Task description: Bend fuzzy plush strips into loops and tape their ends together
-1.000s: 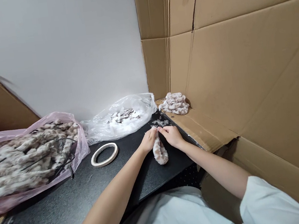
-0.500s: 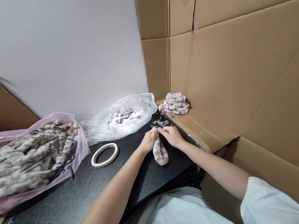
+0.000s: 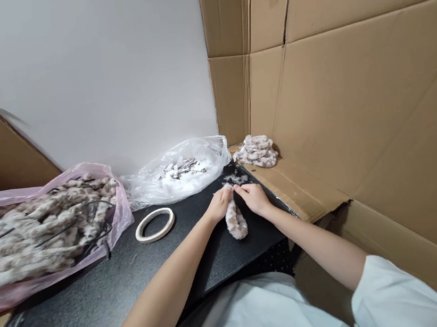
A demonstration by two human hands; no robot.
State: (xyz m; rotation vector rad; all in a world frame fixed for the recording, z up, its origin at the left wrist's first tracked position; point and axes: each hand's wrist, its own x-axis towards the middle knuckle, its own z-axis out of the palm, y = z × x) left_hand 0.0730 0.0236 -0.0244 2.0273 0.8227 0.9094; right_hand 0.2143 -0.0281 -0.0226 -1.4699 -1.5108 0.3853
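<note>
A fluffy white-and-brown fabric loop [image 3: 236,223] hangs down from my left hand [image 3: 220,204], whose closed fingers pinch its upper end. Close beside it, my right hand [image 3: 254,198] is closed too, with thumb and fingertips at the loop's top. Whatever sits between the right fingertips is too small to make out. Just beyond the hands, some loose grey fluff [image 3: 235,179] lies on the black table [image 3: 123,294].
Left of my arms lies a roll of tape [image 3: 156,238]. A pink plastic bag [image 3: 125,210] holds several fluffy strips with dark cords. Behind, a clear bag [image 3: 153,188] contains small white and dark pieces. Stacked fluffy loops [image 3: 258,152] rest by the cardboard wall [image 3: 375,105].
My right fingertips have drawn slightly apart from the left ones. The loop's lower end now looks narrower and more closed. The view has shifted a little.
</note>
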